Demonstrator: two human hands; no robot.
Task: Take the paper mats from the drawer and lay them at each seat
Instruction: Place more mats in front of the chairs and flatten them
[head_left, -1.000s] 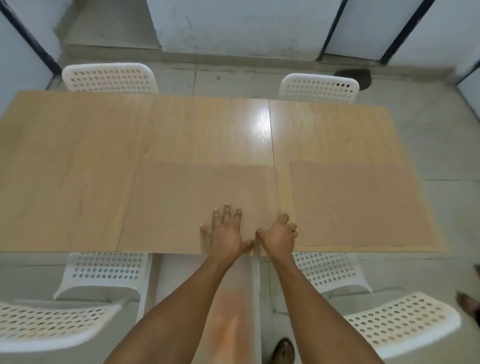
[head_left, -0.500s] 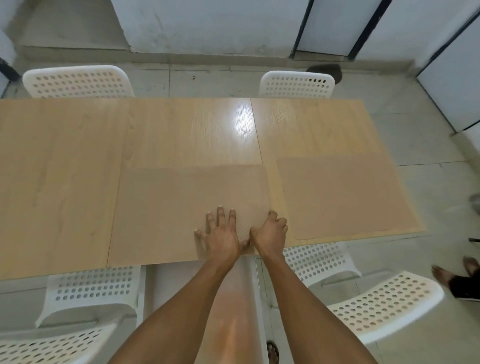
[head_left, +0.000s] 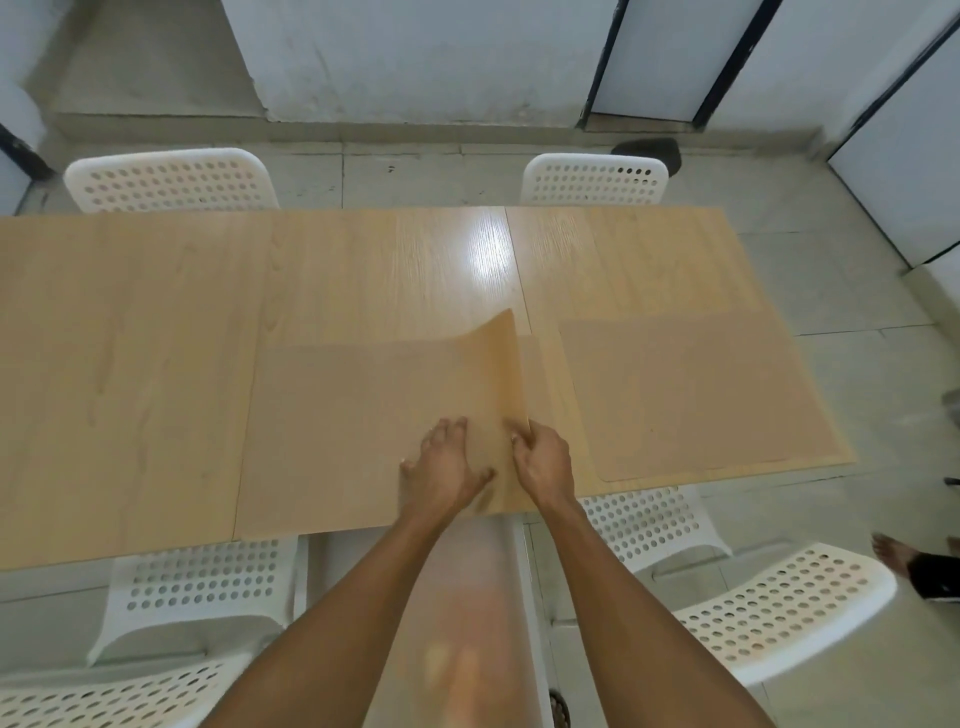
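A stack of brown paper mats lies at the near edge of the wooden table, in front of me. My right hand pinches the right edge of the top paper mat, and its right side curls up off the sheet below. My left hand rests flat on the stack just left of it. Another paper mat lies flat on the table's right end.
White perforated chairs stand around the table: two at the far side, others near me. Another person's foot is on the tiled floor at the right.
The right side of the top mat has lifted and curled up in my right hand. Before, both hands lay on flat mats.
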